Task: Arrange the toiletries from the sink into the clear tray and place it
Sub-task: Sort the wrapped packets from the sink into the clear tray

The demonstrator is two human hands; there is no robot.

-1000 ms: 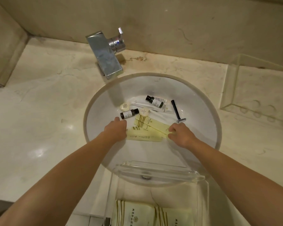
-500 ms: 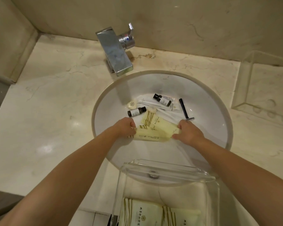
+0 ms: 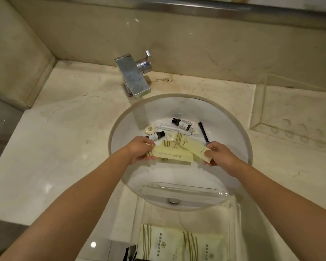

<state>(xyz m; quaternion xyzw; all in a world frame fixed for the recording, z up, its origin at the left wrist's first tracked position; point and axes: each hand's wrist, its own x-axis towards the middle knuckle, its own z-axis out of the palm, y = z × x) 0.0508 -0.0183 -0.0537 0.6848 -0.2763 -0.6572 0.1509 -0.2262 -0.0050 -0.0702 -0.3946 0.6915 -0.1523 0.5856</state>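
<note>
Both hands are inside the round white sink (image 3: 231,129). My left hand (image 3: 139,149) grips the striped end of a long pale yellow packet (image 3: 169,154). My right hand (image 3: 217,153) grips the end of a second yellow packet (image 3: 191,145) that lies slanted over the first. Behind them lie two small dark-capped bottles (image 3: 155,136) (image 3: 181,123), two small oval soaps (image 3: 149,129) (image 3: 170,137), a white tube (image 3: 177,127) and a black razor (image 3: 203,131). The clear tray (image 3: 184,191) stands at the sink's near edge with two yellow sachets (image 3: 179,243) inside.
A chrome faucet (image 3: 134,77) overhangs the back of the sink. A second clear tray (image 3: 294,113) sits on the marble counter (image 3: 64,138) at the right. The backsplash wall rises behind. The sink drain (image 3: 173,201) shows through the near tray.
Both hands have closed on the yellow packets and lifted them slightly off the sink bottom. The camera view has tilted up, showing more wall.
</note>
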